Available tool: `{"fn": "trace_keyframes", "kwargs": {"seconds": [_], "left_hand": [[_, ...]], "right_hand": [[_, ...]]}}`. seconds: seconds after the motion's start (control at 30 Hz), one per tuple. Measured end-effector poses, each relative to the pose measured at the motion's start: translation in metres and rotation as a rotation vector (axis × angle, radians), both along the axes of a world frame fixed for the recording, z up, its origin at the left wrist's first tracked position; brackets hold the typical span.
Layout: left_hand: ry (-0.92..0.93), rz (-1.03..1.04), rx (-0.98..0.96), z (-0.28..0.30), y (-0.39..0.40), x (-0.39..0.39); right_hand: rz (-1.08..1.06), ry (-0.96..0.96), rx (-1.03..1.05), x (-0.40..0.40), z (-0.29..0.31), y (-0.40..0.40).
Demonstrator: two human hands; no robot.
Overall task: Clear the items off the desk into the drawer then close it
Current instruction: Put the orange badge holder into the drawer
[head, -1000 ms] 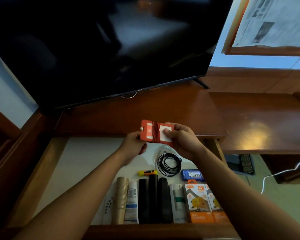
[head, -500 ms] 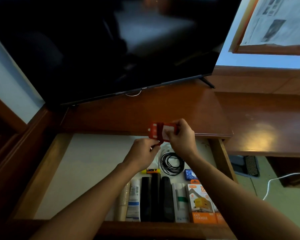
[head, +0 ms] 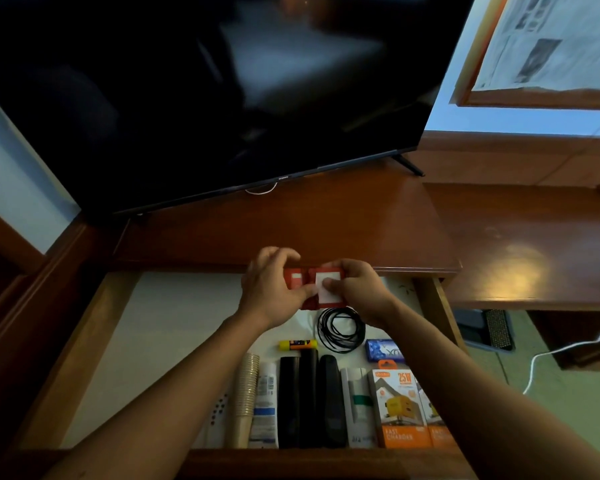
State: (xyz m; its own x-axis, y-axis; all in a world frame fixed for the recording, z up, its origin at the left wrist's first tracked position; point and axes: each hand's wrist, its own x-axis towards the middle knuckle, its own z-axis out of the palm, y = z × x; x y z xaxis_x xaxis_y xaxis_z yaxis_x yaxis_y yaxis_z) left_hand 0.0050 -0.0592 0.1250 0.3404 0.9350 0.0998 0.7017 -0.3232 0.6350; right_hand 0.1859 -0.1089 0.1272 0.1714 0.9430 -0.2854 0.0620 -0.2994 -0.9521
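Observation:
Both my hands hold a small red packet (head: 313, 278) with a white label, above the back of the open wooden drawer (head: 84, 341). My left hand (head: 271, 289) grips its left end and my right hand (head: 357, 289) pinches its right end. Below them in the drawer lie a coiled black cable (head: 340, 329), a yellow tube (head: 297, 344), a blue packet (head: 383, 349), a stack of paper cups (head: 245, 389), black cases (head: 310, 400), white tubes (head: 265, 403) and orange charger boxes (head: 400, 407). The brown desk top (head: 291, 226) is behind my hands.
A large black television (head: 205, 98) stands on the desk's far side, its foot (head: 407, 164) at the right. A lower wooden surface (head: 534, 244) extends right. A white cable (head: 565, 348) trails over the floor at the right. The drawer's left half shows white lining (head: 160, 341).
My left hand has come back up onto the red packet, so both hands grip it again. The packet sits slightly lower, over the drawer's back edge.

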Motion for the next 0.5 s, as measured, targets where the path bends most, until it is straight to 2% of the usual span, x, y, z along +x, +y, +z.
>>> {"fn": "trace_keyframes", "kwargs": {"seconds": [0.07,0.13,0.5], "left_hand": [[-0.114,0.023,-0.259,0.006,0.006,0.000],[-0.184,-0.024,-0.380,0.005,0.011,-0.001],[-0.189,-0.072,-0.365,0.002,0.005,0.000]], "right_hand": [[0.023,0.065,-0.023,0.002,0.001,-0.002],[0.062,0.098,-0.040,0.004,0.002,-0.004],[0.380,-0.388,-0.015,0.009,0.016,-0.001]]}}
